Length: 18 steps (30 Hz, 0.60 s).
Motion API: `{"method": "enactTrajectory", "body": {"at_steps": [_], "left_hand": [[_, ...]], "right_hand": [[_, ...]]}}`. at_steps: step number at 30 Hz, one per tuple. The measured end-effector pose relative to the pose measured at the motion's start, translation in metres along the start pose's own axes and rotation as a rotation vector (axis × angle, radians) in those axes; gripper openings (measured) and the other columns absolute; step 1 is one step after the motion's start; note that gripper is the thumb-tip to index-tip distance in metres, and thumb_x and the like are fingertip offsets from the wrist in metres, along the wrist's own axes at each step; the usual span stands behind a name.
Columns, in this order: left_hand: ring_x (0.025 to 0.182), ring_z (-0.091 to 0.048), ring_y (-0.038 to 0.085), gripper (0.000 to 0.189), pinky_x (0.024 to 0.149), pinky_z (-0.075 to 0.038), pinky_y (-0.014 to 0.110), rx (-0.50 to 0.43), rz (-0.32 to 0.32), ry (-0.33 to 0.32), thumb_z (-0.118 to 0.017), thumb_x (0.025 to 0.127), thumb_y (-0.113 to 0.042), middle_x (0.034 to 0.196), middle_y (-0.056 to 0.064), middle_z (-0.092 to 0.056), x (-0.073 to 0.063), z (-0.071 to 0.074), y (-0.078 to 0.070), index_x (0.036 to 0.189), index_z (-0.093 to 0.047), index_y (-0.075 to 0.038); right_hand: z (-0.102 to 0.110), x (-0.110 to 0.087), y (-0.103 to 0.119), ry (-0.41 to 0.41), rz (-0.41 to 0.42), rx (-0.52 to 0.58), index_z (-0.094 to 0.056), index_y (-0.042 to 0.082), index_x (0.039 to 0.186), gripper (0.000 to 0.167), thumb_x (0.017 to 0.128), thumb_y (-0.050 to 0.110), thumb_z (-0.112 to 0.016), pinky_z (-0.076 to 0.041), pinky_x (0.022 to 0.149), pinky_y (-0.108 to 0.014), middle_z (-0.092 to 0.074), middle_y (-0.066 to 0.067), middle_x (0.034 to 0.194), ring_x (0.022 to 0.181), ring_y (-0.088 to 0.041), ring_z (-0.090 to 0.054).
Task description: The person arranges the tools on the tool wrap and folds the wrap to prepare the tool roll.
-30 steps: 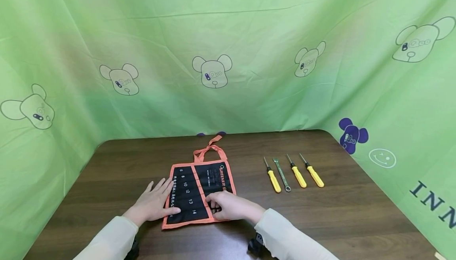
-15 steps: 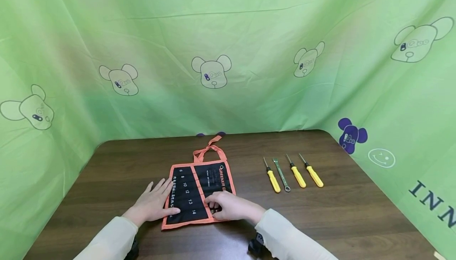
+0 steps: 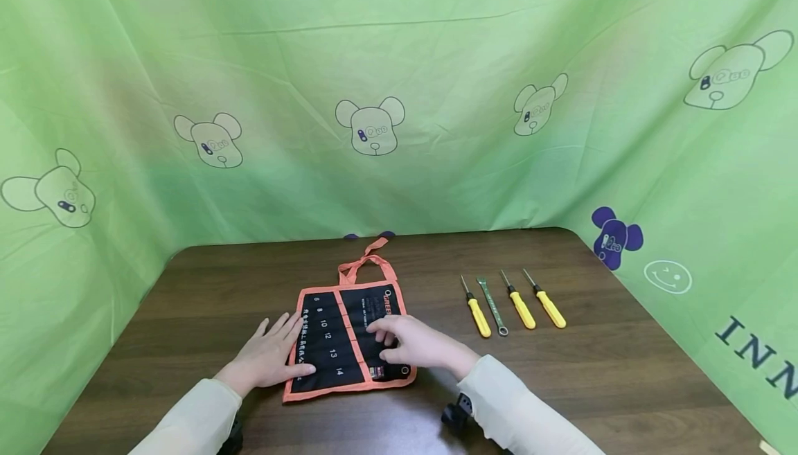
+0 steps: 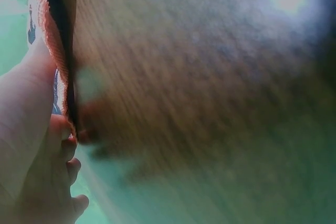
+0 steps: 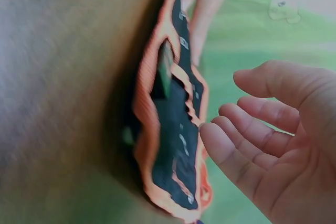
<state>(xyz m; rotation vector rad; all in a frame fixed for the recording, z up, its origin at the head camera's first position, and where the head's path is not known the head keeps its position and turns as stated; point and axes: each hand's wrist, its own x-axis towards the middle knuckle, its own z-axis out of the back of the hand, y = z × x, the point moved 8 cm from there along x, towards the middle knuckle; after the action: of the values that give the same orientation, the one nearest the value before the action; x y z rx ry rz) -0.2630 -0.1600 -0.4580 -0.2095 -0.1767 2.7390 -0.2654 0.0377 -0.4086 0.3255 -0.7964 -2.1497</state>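
Observation:
A black fabric tool pouch (image 3: 346,389) with orange trim lies on the table, its row of pockets numbered from 6 to 14. My left hand (image 3: 264,358) rests on its left edge with fingers spread and thumb on the fabric. Over the right panel hovers my right hand (image 3: 411,341), fingers loosely bent and nothing in its grasp. The right wrist view shows a gap between this hand's thumb and fingers (image 5: 252,174), beside the orange-edged pouch (image 5: 168,129). To the right lie a small combination wrench (image 3: 493,306) and three yellow-handled screwdrivers (image 3: 479,316).
The brown wooden table (image 3: 598,386) carries the pouch and tools. An orange strap (image 3: 368,261) loops from the pouch's far edge. Behind and at the sides hangs a green cloth (image 3: 436,185) printed with bear heads.
My right hand has lifted off the pouch's lower pocket opening and moved slightly away and to the right, baring the label there. My left hand and the tools stay put.

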Motion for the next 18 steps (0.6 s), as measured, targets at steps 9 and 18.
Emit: {"method": "enactTrajectory", "body": {"at_steps": [9,18], "left_hand": [[0.133,-0.022,0.034,0.094,0.103,-0.015,0.056,0.005,-0.003,-0.005,-0.05,0.079,-0.068,0.146,0.017,-0.027,0.0,0.001,0.0,0.14,-0.033,0.002],[0.134,-0.022,0.034,0.095,0.103,-0.016,0.056,0.015,-0.003,-0.001,-0.048,0.079,-0.069,0.146,0.017,-0.027,0.001,0.0,0.001,0.141,-0.033,0.002]], "right_hand": [[0.036,-0.007,-0.006,-0.118,0.031,0.023,-0.053,-0.007,0.121,0.04,0.082,-0.001,-0.061,-0.048,0.073,-0.037,-0.059,-0.012,0.093,0.085,-0.024,-0.056],[0.071,-0.018,-0.021,-0.259,-0.026,0.023,-0.053,-0.002,0.123,0.041,0.084,0.002,-0.063,-0.049,0.074,-0.033,-0.059,-0.01,0.096,0.086,-0.018,-0.057]]}}
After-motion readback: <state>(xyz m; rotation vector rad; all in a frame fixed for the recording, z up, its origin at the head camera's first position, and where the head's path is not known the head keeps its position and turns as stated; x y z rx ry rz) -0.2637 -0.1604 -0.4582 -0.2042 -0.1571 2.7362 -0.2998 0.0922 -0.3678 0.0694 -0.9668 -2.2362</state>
